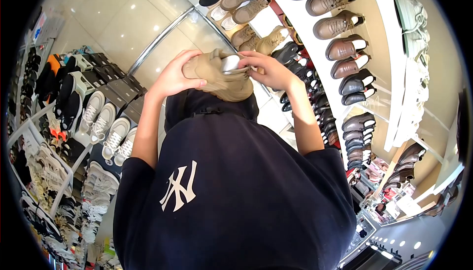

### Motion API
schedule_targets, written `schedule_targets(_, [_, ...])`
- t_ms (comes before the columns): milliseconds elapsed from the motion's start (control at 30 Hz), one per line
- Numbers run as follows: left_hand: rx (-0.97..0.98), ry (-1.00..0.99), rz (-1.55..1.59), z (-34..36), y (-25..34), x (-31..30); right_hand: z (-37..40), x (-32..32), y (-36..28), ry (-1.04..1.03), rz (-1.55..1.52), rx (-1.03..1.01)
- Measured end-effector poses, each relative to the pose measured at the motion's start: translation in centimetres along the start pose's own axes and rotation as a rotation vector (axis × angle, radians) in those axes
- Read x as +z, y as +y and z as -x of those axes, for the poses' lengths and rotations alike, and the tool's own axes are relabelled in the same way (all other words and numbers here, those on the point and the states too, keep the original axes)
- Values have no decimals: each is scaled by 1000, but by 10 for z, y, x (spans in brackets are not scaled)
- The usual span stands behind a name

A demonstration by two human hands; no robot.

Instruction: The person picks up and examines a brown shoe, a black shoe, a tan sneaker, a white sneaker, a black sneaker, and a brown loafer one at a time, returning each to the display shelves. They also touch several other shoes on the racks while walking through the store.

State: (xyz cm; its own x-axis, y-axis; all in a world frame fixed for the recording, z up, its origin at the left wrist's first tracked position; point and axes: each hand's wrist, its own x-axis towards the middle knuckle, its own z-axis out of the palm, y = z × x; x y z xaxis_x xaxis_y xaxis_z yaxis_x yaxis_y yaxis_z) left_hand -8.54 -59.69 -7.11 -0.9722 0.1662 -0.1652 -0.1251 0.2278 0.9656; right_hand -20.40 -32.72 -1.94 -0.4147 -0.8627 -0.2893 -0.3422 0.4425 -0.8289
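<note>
In front of my dark shirt, at the upper centre of the head view, both hands hold a tan shoe (219,80). My left hand (176,75) wraps around its left side, the thumb lying across the near surface. At the shoe's opening, my right hand (268,69) has its fingers bent over the right edge, close to a white piece (230,63) inside. The tips of some right-hand fingers are hidden in the opening.
Curved white shelves (315,63) with brown and black shoes run along the right. White-laced sneakers (116,134) and dark boxes (118,90) stand at the left. A metal rail (156,43) crosses above the tiled floor (111,11).
</note>
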Motion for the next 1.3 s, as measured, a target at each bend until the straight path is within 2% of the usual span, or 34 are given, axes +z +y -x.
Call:
schedule_targets(167, [-124,30,65,4,-14,0,-20,2,9,-20,124,-42])
schedule_targets(233, [-84,224,171,3,-23,12,-29,-2,20,-14,222,-77])
schedule_targets(267, [-90,239,178,1,-30,17,-32,-7,26,-31,225,-82])
schedule_targets(333, [-276,520,574,2,-52,32,-36,-18,37,-48,132,187])
schedule_targets(367, [-298,544,581,6,-67,36,-35,-17,62,25,158,209])
schedule_targets(433, [-493,511,365,18,-104,38,-35,-20,103,111,34,437])
schedule_targets(467, [-531,436,292,27,-114,39,-35,-20,125,87,29,439])
schedule_targets(533, [-598,378,209,54,-140,49,-38,-19,174,283,152,487])
schedule_targets(567, [-644,310,120,69,-151,56,-39,-18,203,262,146,489])
schedule_targets(600, [-665,316,127,83,-159,63,-41,-18,234,297,190,561])
schedule_targets(667, [-805,292,-50,120,-173,79,-50,-17,266,397,288,693])
schedule_targets(767, [-965,297,-66,184,-209,105,-56,-17,313,446,317,858])
schedule_targets(800, [-1081,309,-31,203,-214,115,-58,-18,327,424,312,853])
schedule_targets(833, [-1196,325,9,207,-204,123,-62,-20,339,478,317,914])
schedule_targets(967, [-1291,419,179,181,-150,151,-80,-31,375,606,255,1109])
schedule_targets(1033, [-1192,494,317,154,-134,166,-90,-36,397,593,253,1171])
schedule_targets(1100, [-1162,504,262,104,-106,172,-104,-42,425,584,254,1225])
schedule_targets(1167, [-1133,505,203,69,-85,174,-111,-43,459,679,72,1415])
schedule_targets(1233, [-996,404,-128,45,-71,171,-115,-43,467,744,8,1416])
schedule_targets(1300, [-990,395,-37,33,-59,156,-116,-46,473,952,-3,1340])
